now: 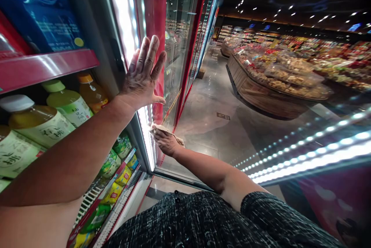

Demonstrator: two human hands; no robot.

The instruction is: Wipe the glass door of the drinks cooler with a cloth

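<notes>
My left hand (pixel 145 74) is open and pressed flat against the lit frame (pixel 127 28) of the drinks cooler, fingers spread upward. Lower down, my right hand (pixel 164 140) is closed on a pale cloth (pixel 158 127), held against the inner edge of the open glass door (pixel 182 47) near its light strip. Inside the cooler on the left stand bottles of yellow and green juice (pixel 68 103) on a shelf below a red rail (pixel 46 66).
A lower cooler shelf holds small green and yellow cartons (pixel 120 155). To the right, a shop aisle with a grey floor (pixel 208 112) runs past a wooden island display of packed food (pixel 275 82). A second glass door with a bright light strip (pixel 304 155) lies at lower right.
</notes>
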